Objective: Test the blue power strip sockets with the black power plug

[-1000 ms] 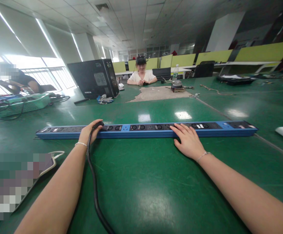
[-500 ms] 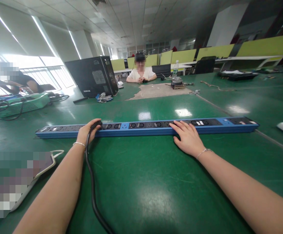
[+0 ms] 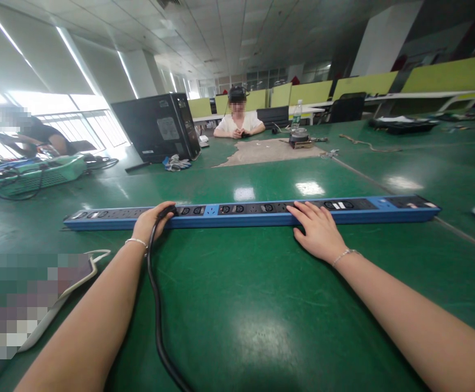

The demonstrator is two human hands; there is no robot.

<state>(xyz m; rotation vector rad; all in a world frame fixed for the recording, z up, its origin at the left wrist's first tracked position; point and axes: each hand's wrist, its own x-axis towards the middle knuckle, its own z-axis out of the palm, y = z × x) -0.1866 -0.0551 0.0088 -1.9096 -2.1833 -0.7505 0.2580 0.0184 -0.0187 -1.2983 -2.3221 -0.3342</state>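
A long blue power strip [image 3: 237,219] with black sockets lies crosswise on the green table. My left hand [image 3: 151,224] is closed round the black plug [image 3: 169,210] of a power cord, at the sockets left of the strip's middle. Whether the plug sits fully in a socket, I cannot tell. From it the thick black cord [image 3: 158,316] runs down toward me over the tabletop. My right hand [image 3: 317,226] rests with spread fingers on the strip, right of its middle, holding nothing.
Behind the strip stand a black computer case [image 3: 156,128], a work glove [image 3: 176,163] and a green basket [image 3: 45,177] of cables. A person [image 3: 238,120] sits across the table, another [image 3: 29,130] at far left. A phone-like device [image 3: 37,305] lies at near left.
The view has shifted slightly, moving everything a little to the right. The plug looks slightly lower and more level against the strip. My right hand stays on the strip.
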